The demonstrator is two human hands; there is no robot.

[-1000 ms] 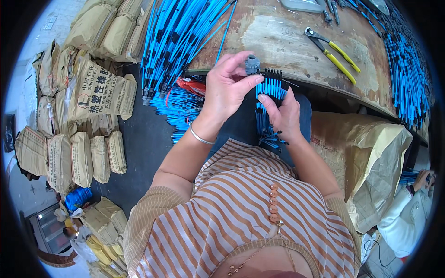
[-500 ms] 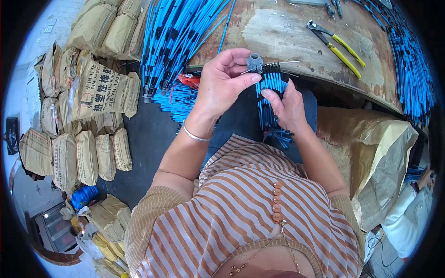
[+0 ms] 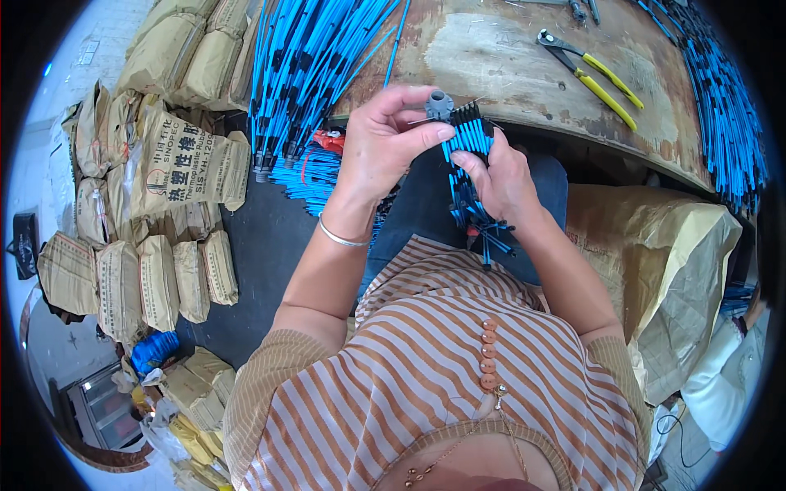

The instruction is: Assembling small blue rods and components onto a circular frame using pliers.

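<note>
Steadily, two bare hands are holding a grey ribbed hub [image 3: 440,106] and a bundle of blue, black-tipped rods [image 3: 472,141] by the workbench's near edge.
The left hand [image 3: 378,139] is pinching the hub between thumb and fingers, while the right hand [image 3: 501,184] is closing round the rods, its thumb pressing on their blue shafts; the rods are sitting just right of the hub, their near ends hanging toward the lap. Yellow-handled pliers [image 3: 604,99] are lying farther off to the right on the worn wooden workbench [image 3: 491,61]. More blue rods are fanning out at far left [image 3: 299,65] and piling up at far right [image 3: 727,123]. Brown paper sacks [image 3: 160,278] are standing well to the left, and a large open paper bag [image 3: 655,245] is slumping near the right forearm.
</note>
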